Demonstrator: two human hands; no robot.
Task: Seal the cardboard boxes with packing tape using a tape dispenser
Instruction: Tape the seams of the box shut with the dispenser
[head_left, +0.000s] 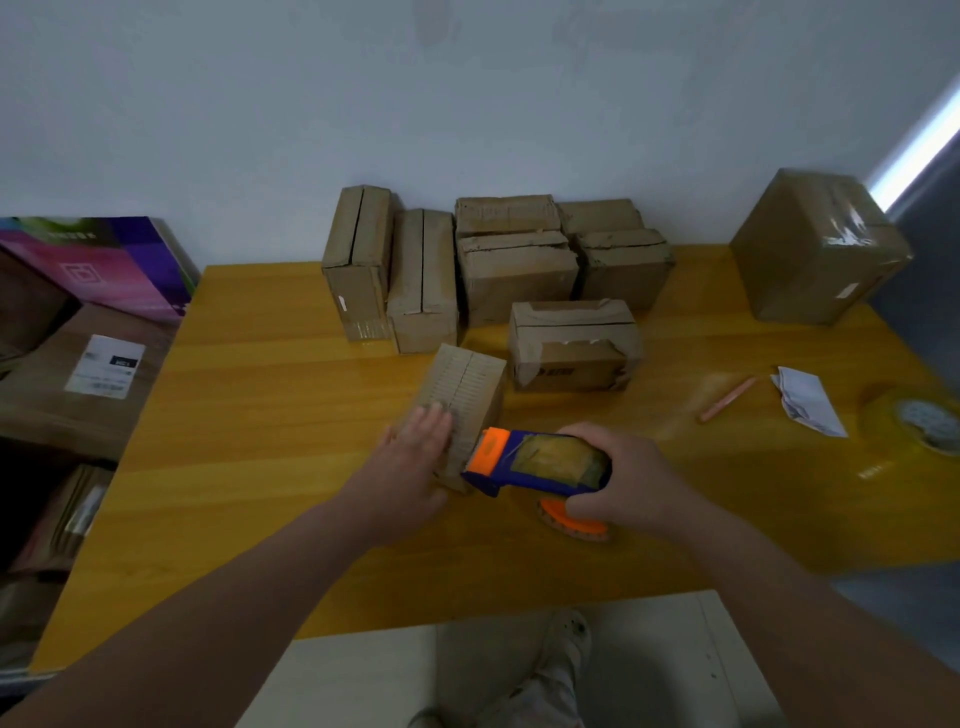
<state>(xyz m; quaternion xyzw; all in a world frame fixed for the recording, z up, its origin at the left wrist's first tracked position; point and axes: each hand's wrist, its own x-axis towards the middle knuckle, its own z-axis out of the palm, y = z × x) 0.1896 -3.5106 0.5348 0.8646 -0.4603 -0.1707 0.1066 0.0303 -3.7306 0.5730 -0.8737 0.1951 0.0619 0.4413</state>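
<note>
The left hand (415, 447) is lying flat on the small box (465, 400) to steady it, while the right hand (618, 480) is gripping the tape dispenser (535, 462) at its edge.

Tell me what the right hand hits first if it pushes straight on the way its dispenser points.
The small box under the left hand. The right hand grips the dispenser with its orange nose aimed left at that box's near side, seemingly almost touching, though depth is unclear.

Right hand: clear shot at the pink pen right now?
Reach, probably yes: only bare table lies between the right hand and the pink pen. But it grips the tape dispenser, so grasping looks doubtful.
</note>
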